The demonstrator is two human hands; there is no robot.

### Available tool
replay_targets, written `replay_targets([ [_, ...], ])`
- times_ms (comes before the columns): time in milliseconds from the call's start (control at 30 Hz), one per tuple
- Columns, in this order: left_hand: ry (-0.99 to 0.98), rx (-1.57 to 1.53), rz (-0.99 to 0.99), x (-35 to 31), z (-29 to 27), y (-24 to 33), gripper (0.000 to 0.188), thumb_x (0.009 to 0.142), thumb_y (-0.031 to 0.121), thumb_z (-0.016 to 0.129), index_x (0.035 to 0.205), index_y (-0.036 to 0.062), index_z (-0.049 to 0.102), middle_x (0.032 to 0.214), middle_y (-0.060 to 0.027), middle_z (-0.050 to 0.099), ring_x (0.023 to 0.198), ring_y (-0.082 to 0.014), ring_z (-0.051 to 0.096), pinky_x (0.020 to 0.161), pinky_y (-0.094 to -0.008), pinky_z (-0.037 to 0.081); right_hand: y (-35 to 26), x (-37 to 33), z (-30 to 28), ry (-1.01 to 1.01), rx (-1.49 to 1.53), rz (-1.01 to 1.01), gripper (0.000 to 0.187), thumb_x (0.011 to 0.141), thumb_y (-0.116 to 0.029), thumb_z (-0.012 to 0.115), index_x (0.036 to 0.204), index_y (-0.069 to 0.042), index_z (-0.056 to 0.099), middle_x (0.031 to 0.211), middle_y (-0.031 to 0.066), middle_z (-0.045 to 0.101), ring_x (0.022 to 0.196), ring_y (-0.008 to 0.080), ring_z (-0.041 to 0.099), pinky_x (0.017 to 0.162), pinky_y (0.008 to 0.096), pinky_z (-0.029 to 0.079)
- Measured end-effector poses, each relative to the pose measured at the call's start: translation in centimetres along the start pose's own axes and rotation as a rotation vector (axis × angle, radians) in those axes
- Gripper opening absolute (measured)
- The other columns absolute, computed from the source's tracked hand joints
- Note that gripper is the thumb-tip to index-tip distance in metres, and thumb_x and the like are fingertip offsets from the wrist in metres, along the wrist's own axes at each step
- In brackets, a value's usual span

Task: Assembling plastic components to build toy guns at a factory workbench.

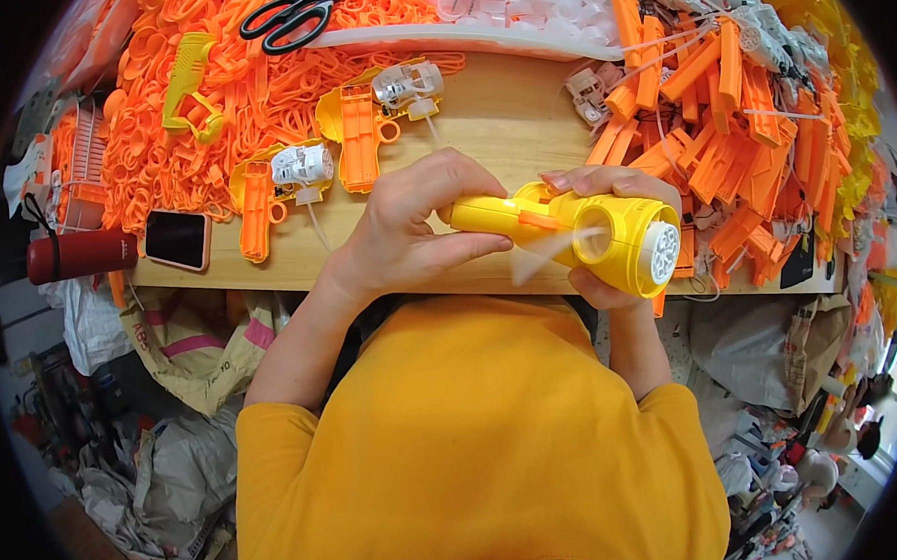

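Close in front of my chest, both hands hold a yellow plastic toy gun [621, 227] sideways above the table's near edge. My left hand [406, 222] pinches its handle end between thumb and fingers. My right hand [615, 185] wraps round the wide barrel end, fingers on top and thumb below. A white round piece with holes [660, 251] fills the barrel's mouth. From the round opening in its side sticks a pale tube, blurred. An orange trigger piece [538, 220] shows between the two hands. Two part-built yellow and orange guns [255, 208] with white mechanisms lie beyond my left hand.
Orange loops [252, 128] pile up at the far left, with black scissors [292, 19] and a yellow half shell [188, 86] on top. Orange handles [722, 118] heap at the right. A phone [178, 240] and red cylinder [82, 256] lie at the left edge.
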State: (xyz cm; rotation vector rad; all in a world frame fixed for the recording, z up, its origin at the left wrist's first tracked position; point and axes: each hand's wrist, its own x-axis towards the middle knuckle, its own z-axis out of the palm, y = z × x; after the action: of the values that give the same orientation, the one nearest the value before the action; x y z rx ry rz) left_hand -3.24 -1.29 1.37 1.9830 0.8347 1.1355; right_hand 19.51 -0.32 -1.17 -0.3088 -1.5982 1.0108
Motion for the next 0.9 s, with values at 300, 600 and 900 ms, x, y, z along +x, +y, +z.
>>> replay_targets([
  [300,0.063,0.002,-0.013,-1.1,1.0,-1.0,0.032,0.070,0.008,0.080,0.096,-0.0004,0.065,0.085,-0.0091,0.064,0.073,-0.0195,0.061,0.060,-0.0296,0.048,0.3,-0.3,-1.0,-0.025,0.023,0.196,0.071,0.072,-0.019,0.078,0.127,-0.010,0.034,0.113,0.0161,0.053,0.109,0.0336,0.056,0.098,0.0545,0.044],
  [600,0.218,0.003,-0.067,-2.2,1.7,-2.3,0.073,0.068,0.004,0.082,0.130,0.0039,0.045,0.096,-0.0127,0.064,0.086,-0.0218,0.065,0.074,-0.0294,0.053,1.5,-1.3,-0.9,0.046,0.191,0.385,0.077,0.063,-0.001,0.078,0.126,-0.009,0.034,0.126,0.0186,0.050,0.121,0.0332,0.050,0.102,0.0455,0.042],
  [900,0.273,0.167,0.133,-2.1,2.3,-2.2,0.061,0.067,0.003,0.081,0.121,0.0042,0.053,0.097,-0.0128,0.063,0.082,-0.0252,0.065,0.069,-0.0305,0.054,2.0,-1.6,-1.1,0.054,0.335,0.437,0.074,0.067,-0.004,0.079,0.127,-0.011,0.037,0.131,0.0194,0.048,0.128,0.0348,0.044,0.105,0.0465,0.038],
])
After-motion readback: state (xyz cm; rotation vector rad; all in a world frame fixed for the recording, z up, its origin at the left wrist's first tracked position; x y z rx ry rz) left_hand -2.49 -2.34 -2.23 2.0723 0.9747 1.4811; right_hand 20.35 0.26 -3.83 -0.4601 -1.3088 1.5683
